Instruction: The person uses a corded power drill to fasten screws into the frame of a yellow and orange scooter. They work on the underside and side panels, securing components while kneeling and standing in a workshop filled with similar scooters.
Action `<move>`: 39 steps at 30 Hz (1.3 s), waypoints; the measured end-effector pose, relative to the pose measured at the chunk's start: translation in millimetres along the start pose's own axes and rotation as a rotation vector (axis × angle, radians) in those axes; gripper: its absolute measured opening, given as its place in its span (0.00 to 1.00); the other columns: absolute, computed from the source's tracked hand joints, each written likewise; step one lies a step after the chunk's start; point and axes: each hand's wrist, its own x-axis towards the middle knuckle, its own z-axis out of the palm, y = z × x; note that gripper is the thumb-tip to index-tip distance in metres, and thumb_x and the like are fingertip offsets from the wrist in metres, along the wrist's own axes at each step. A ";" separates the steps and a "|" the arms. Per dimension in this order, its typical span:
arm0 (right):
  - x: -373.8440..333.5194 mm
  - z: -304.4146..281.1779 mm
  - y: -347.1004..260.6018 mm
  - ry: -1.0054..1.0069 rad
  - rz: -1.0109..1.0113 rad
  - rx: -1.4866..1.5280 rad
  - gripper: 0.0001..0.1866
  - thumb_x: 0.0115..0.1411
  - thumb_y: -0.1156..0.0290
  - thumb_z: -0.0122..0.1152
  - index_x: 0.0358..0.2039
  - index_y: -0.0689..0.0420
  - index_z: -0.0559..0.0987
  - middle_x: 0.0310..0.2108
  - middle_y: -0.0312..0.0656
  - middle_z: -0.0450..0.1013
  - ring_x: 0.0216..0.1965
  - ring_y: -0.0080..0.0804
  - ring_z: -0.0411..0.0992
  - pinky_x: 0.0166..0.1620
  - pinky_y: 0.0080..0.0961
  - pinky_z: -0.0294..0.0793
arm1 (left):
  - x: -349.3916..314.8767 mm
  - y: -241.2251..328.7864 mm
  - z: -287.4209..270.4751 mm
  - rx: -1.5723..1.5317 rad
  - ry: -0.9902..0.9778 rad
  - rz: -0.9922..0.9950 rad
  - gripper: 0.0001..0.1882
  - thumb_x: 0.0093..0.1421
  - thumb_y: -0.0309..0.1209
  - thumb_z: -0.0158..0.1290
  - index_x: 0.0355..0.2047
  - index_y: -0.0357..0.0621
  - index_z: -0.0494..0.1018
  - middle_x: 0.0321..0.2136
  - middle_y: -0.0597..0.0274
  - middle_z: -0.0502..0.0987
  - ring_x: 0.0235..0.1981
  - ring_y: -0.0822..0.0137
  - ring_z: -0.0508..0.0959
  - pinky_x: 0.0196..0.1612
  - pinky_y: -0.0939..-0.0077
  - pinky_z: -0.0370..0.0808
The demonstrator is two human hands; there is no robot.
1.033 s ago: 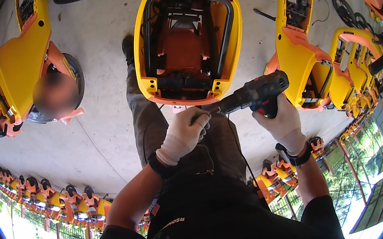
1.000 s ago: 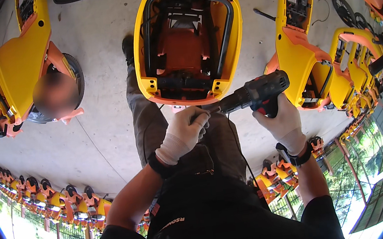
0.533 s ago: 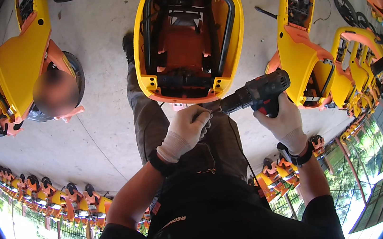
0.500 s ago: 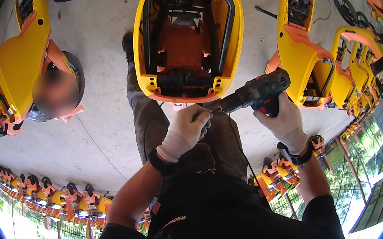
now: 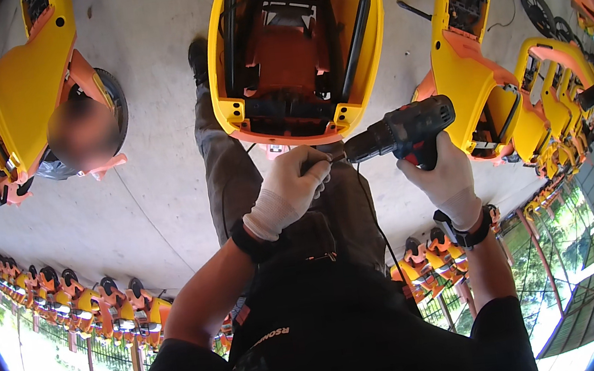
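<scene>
My right hand (image 5: 447,180), in a white knit glove, is closed around the grip of a black cordless drill (image 5: 412,127) with red accents. The drill lies nearly level, its chuck and bit pointing left. At the bit's tip my left hand (image 5: 284,193), gloved too, is pinched shut. Whatever its fingers hold there is too small and too covered to make out. Just beyond both hands stands a yellow and orange vehicle body (image 5: 372,50). Its open cavity shows a black tubular frame (image 5: 359,29) and a reddish-brown inner part (image 5: 285,61).
More yellow-orange vehicles stand at the left (image 5: 24,108) and right (image 5: 467,94), with long rows behind. A person with a blurred head is near the left wheel (image 5: 117,107). Loose wheels (image 5: 536,8) and a cable (image 5: 501,8) lie on the concrete floor (image 5: 143,78).
Both hands and the drill have shifted slightly up and to the right in the picture. The vehicle body in front appears a little higher. The left pinch and the drill grip look the same.
</scene>
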 end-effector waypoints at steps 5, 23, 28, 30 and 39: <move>-1.1 2.6 -1.8 0.010 -0.021 -0.028 0.28 0.49 0.59 0.75 0.44 0.60 0.72 0.34 0.49 0.79 0.35 0.48 0.79 0.39 0.36 0.79 | -1.7 -3.4 -1.2 -0.023 0.003 -0.015 0.08 0.67 0.25 0.52 0.39 0.30 0.75 0.26 0.62 0.77 0.23 0.76 0.74 0.29 0.81 0.74; 10.5 0.3 -41.6 -0.080 -0.068 -0.151 0.26 0.50 0.57 0.73 0.40 0.62 0.72 0.31 0.50 0.78 0.34 0.50 0.79 0.39 0.36 0.79 | -17.3 -24.2 -28.9 0.201 0.044 0.134 0.08 0.65 0.29 0.55 0.38 0.34 0.77 0.25 0.62 0.77 0.26 0.75 0.74 0.31 0.78 0.72; 19.6 0.6 -65.9 -0.095 -0.107 -0.128 0.26 0.49 0.56 0.74 0.38 0.62 0.72 0.30 0.50 0.78 0.33 0.50 0.79 0.39 0.37 0.79 | -21.9 -23.4 -43.4 0.083 0.028 0.116 0.10 0.67 0.30 0.54 0.39 0.32 0.77 0.25 0.63 0.76 0.26 0.76 0.73 0.31 0.78 0.72; 24.2 0.7 -73.0 -0.103 -0.123 -0.137 0.27 0.49 0.56 0.74 0.38 0.62 0.72 0.30 0.50 0.78 0.33 0.50 0.79 0.38 0.37 0.78 | -23.0 -26.2 -47.2 0.059 0.039 0.155 0.10 0.67 0.29 0.53 0.40 0.32 0.77 0.24 0.64 0.76 0.26 0.76 0.73 0.32 0.78 0.72; 37.4 1.9 -88.8 -0.101 -0.119 -0.100 0.25 0.49 0.58 0.74 0.37 0.62 0.72 0.29 0.49 0.77 0.32 0.47 0.79 0.38 0.35 0.78 | -27.1 -33.9 -70.5 -0.074 0.051 0.253 0.24 0.73 0.44 0.45 0.50 0.30 0.73 0.33 0.60 0.77 0.33 0.73 0.76 0.39 0.78 0.75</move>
